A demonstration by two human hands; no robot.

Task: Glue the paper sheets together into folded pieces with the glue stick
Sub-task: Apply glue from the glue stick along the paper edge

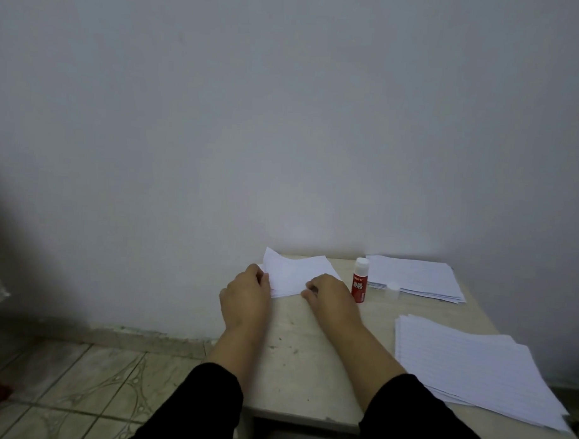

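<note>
Beige table (pixel 296 357) against a plain wall is holding the folded paper (pixel 296 275), sitting just left of the glue stick (pixel 359 281). Left hand (pixel 246 296) and right hand (pixel 331 296) are both curling onto its near edge, probably pinching it, while lined sheets (pixel 473 367) are lying right of the stick.

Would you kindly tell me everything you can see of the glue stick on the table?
The glue stick stands upright on the table, a red tube with white lettering and a white top, plastic by its look. It sits just right of the right hand, which hides part of its lower left side; whether they touch is unclear. A small clear cap lies apart to its right.
</note>
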